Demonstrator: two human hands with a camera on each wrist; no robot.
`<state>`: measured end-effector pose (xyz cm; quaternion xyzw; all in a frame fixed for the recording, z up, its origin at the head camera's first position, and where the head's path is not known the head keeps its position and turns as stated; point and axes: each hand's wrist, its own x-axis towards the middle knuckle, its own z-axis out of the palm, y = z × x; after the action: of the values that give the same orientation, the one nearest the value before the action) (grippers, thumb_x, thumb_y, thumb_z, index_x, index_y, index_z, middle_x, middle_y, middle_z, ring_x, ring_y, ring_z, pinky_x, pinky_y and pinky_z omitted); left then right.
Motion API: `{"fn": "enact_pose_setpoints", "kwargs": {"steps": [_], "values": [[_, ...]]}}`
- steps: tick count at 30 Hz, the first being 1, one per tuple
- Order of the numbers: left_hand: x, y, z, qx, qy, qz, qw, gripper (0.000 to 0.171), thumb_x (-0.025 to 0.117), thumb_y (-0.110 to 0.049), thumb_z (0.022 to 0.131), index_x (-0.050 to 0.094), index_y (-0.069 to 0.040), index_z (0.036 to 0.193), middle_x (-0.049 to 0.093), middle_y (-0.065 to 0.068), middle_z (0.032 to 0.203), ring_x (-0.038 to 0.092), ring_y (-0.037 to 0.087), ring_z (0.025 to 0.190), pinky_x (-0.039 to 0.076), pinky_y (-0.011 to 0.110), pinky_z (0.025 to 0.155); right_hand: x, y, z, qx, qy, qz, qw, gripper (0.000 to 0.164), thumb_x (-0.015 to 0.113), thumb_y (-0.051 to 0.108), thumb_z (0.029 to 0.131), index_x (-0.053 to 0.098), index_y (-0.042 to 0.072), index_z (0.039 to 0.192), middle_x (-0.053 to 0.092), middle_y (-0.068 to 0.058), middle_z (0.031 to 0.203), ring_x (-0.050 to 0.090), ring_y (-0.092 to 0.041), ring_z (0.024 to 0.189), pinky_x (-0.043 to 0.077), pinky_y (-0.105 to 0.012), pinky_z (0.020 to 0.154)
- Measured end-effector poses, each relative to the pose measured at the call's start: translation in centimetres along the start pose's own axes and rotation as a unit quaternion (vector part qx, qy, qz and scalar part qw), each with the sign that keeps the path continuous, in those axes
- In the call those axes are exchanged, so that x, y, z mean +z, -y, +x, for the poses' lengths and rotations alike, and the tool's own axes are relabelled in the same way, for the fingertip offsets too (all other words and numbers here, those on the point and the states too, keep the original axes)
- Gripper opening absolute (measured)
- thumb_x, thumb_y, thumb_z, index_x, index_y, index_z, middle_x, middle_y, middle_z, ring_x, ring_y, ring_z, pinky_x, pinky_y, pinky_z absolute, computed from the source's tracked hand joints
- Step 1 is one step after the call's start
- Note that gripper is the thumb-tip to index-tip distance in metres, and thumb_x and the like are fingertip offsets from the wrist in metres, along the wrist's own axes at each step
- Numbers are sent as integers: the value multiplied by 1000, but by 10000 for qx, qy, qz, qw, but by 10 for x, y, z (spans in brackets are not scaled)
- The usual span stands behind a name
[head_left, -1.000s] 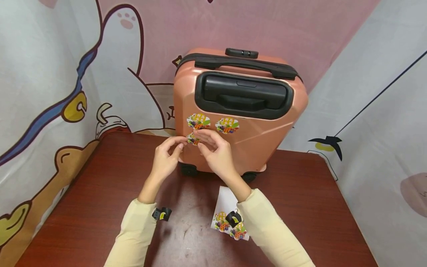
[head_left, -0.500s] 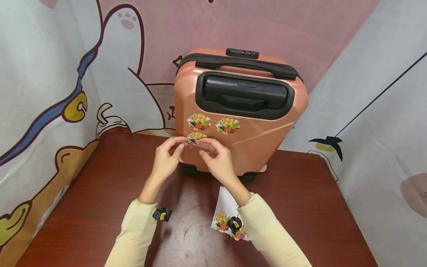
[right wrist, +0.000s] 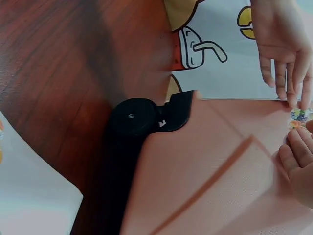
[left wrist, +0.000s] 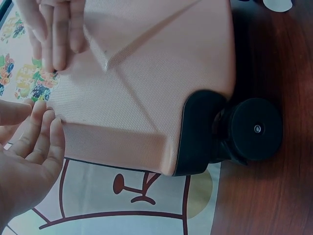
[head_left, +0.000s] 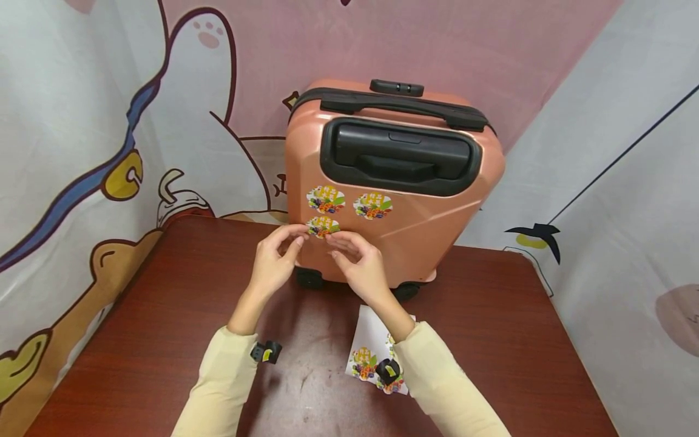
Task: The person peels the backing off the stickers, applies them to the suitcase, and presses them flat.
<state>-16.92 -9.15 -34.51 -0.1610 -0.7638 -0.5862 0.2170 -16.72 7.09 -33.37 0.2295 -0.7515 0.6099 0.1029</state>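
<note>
A pink hard-shell suitcase [head_left: 404, 237] stands upright on the table. Two round fruit stickers, one on the left [head_left: 325, 199] and one on the right [head_left: 373, 206], lie on its front. Below the left one is another fruit sticker [head_left: 323, 226], lying against the shell. My left hand [head_left: 275, 258] touches its left edge with the fingertips, the thumb slightly apart below. At the lower right edge, my right hand [head_left: 361, 267] rests its fairly straight fingertips. The left wrist view shows this sticker [left wrist: 36, 83] between both hands.
A white sticker sheet [head_left: 371, 331] with several fruit stickers lies on the brown table [head_left: 491, 340], partly under the right wrist. Black wheels [head_left: 310, 278] sit at the suitcase's bottom. A cartoon-printed cloth [head_left: 218, 152] hangs behind and at the sides.
My right hand has slid down and slightly right across the lower sticker, so more of the sticker shows. The left hand has stayed nearly in place at its left edge.
</note>
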Motion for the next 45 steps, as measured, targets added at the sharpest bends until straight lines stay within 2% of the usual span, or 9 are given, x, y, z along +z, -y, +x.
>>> {"fn": "enact_pose_setpoints", "kwargs": {"steps": [5, 11, 16, 18, 22, 25, 32, 39, 45], "values": [[0, -1, 0, -73, 29, -1, 10000, 18, 53, 11, 86, 61, 11, 102, 62, 24, 90, 50, 8, 56, 44, 19, 48, -3, -2, 2, -53, -48, 8, 10000, 26, 57, -17, 79, 55, -16, 105, 61, -29, 103, 58, -40, 97, 48, -45, 82], [0, 0, 0, -96, 31, 21, 9999, 18, 53, 10, 86, 61, 11, 102, 62, 23, 90, 52, 11, 58, 45, 19, 49, -8, 13, 7, -186, -260, -105, 9994, 26, 56, -16, 80, 56, -14, 105, 61, -27, 105, 59, -37, 99, 49, -46, 78], [1, 1, 0, -24, 41, 23, 10000, 18, 53, 11, 86, 61, 11, 102, 62, 24, 90, 54, 22, 62, 45, 19, 49, -8, 10, 5, -32, -278, -92, 9996, 26, 56, -16, 80, 56, -14, 106, 61, -27, 105, 58, -37, 99, 47, -45, 82], [1, 2, 0, -9, 42, 25, 10000, 18, 53, 11, 86, 61, 11, 102, 62, 24, 90, 54, 23, 63, 44, 19, 49, -8, 7, 2, 81, -224, -74, 9997, 26, 56, -16, 80, 56, -15, 106, 61, -28, 105, 58, -37, 100, 46, -45, 85], [1, 2, 0, -8, 60, 30, 10000, 18, 53, 10, 86, 61, 11, 102, 62, 23, 90, 53, 15, 59, 44, 18, 49, -9, 3, 0, 155, -166, -54, 9997, 25, 56, -17, 80, 55, -16, 105, 61, -29, 103, 58, -39, 99, 46, -46, 84], [1, 2, 0, -28, 63, 21, 10000, 18, 53, 10, 86, 61, 11, 102, 62, 23, 89, 51, 9, 55, 44, 19, 48, -10, 4, 2, 15, -216, -95, 9997, 25, 56, -17, 79, 56, -16, 104, 61, -28, 103, 59, -38, 98, 47, -45, 84], [0, 1, 0, -7, 70, 48, 10000, 18, 53, 10, 86, 61, 11, 102, 62, 23, 89, 50, 7, 54, 44, 18, 49, -13, 11, 7, -210, -396, 41, 9990, 23, 55, -18, 79, 56, -16, 102, 61, -29, 102, 59, -39, 97, 48, -42, 83], [0, -1, 0, -35, 85, 88, 9999, 18, 53, 9, 86, 61, 11, 102, 62, 23, 90, 50, 6, 52, 44, 20, 49, -14, -2, 3, -103, -315, 64, 9994, 23, 55, -19, 79, 57, -16, 102, 61, -29, 101, 59, -39, 96, 48, -42, 83], [1, -1, 0, -41, 66, 69, 9999, 18, 53, 10, 86, 61, 11, 102, 62, 23, 90, 49, 6, 53, 44, 20, 49, -18, -20, 8, -250, -461, 72, 9986, 23, 58, -14, 80, 60, -9, 103, 64, -21, 101, 62, -30, 95, 49, -33, 82]]}}
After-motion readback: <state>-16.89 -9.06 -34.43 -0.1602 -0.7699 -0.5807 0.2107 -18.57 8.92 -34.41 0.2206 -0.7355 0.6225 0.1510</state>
